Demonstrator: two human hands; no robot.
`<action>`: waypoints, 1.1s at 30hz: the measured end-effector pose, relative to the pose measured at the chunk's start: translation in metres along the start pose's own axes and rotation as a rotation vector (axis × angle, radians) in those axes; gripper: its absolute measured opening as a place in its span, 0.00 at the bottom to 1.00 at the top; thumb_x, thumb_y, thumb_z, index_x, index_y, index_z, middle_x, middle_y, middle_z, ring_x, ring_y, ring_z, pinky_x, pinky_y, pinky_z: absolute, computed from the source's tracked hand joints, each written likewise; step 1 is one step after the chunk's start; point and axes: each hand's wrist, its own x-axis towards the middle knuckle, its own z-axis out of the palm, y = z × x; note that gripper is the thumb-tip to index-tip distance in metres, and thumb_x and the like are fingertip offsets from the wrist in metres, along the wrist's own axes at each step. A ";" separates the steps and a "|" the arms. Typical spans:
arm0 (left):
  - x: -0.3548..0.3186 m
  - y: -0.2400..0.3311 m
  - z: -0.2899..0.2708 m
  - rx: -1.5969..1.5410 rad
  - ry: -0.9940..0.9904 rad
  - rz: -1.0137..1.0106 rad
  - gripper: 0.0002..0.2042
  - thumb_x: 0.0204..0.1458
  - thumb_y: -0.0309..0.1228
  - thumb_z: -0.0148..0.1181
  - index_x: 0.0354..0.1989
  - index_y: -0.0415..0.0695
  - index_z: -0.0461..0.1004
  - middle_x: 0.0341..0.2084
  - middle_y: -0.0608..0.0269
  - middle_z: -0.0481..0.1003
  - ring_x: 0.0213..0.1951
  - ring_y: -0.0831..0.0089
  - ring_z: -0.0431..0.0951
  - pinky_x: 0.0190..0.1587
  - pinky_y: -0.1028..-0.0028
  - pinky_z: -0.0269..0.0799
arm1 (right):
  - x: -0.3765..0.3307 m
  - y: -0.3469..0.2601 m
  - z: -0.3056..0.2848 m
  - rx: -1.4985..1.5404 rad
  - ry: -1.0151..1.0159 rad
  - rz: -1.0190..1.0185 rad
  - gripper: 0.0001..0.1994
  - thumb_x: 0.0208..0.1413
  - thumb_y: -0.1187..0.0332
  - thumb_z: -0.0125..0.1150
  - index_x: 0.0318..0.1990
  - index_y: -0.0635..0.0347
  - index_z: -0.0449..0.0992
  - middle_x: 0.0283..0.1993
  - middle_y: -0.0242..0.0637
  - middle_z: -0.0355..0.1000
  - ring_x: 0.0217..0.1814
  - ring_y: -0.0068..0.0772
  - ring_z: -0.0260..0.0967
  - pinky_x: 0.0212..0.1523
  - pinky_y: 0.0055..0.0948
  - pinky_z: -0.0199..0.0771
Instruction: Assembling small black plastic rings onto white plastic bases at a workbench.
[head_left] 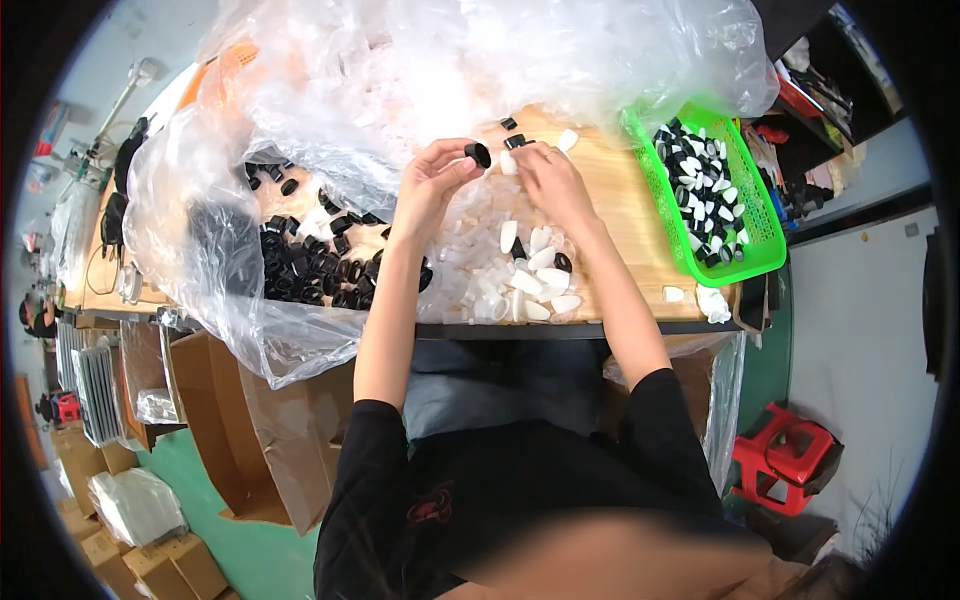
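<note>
My left hand (pixel 435 178) holds a small black round cap (pixel 479 154) between thumb and fingers above the wooden table (pixel 620 215). Close beside it, my right hand (pixel 548 180) pinches a small white translucent piece (pixel 508 163). Under both hands lies a heap of white translucent pieces (pixel 520 270) with a few black caps mixed in. A pile of black caps (pixel 310 265) sits to the left, partly inside a clear plastic bag (pixel 220 250).
A green plastic basket (pixel 745 215) at the right holds joined black-and-white parts. A large clear bag of pale pieces (pixel 480 60) fills the back of the table. Cardboard boxes (pixel 215 440) stand on the floor at left, a red stool (pixel 790 460) at right.
</note>
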 end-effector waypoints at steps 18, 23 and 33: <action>-0.003 -0.020 0.008 -0.110 0.022 0.037 0.13 0.55 0.19 0.57 0.49 0.36 0.73 0.45 0.56 0.76 0.45 0.71 0.78 0.51 0.71 0.78 | -0.005 -0.051 -0.023 0.469 0.396 -0.077 0.08 0.50 0.75 0.66 0.39 0.60 0.78 0.32 0.33 0.74 0.26 0.25 0.68 0.30 0.22 0.69; -0.003 -0.024 0.010 -0.030 0.013 0.066 0.12 0.55 0.18 0.57 0.49 0.34 0.73 0.45 0.55 0.76 0.45 0.68 0.79 0.50 0.69 0.79 | -0.007 -0.055 -0.021 0.339 0.327 -0.124 0.08 0.50 0.75 0.67 0.38 0.59 0.78 0.32 0.33 0.73 0.27 0.24 0.67 0.29 0.22 0.69; -0.003 -0.029 0.012 0.083 0.036 0.102 0.12 0.57 0.17 0.55 0.49 0.34 0.75 0.41 0.56 0.77 0.43 0.69 0.80 0.48 0.70 0.80 | -0.008 -0.051 -0.015 0.330 0.277 -0.114 0.08 0.51 0.73 0.66 0.38 0.59 0.77 0.33 0.34 0.72 0.27 0.27 0.68 0.28 0.24 0.70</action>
